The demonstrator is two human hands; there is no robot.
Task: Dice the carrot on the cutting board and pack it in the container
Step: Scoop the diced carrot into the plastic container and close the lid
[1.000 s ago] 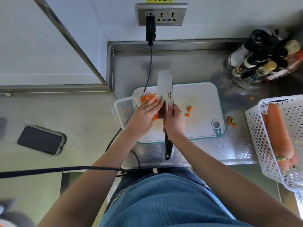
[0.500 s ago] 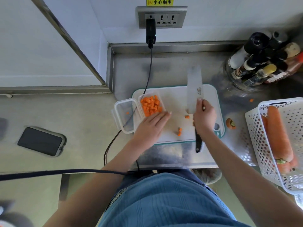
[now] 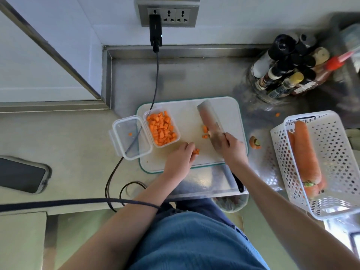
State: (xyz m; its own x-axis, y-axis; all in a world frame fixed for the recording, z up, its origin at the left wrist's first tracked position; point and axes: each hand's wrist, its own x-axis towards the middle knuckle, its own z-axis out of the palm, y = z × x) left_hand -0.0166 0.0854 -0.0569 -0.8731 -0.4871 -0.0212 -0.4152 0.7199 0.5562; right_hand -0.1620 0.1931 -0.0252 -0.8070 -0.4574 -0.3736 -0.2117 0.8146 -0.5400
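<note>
On steel counter [image 3: 194, 78], cutting board [image 3: 229, 114]

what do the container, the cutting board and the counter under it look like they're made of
Container: clear, glossy plastic, since the carrot dice show through its walls. Cutting board: probably matte white plastic with a teal rim. Counter: brushed stainless steel, judging by its dull grey sheen.

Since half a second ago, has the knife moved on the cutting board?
Yes. The knife, gripped by the right hand, has swung left: its blade, then beside the cutting board's right edge, now lies tilted mid-board, near loose carrot pieces.
</note>
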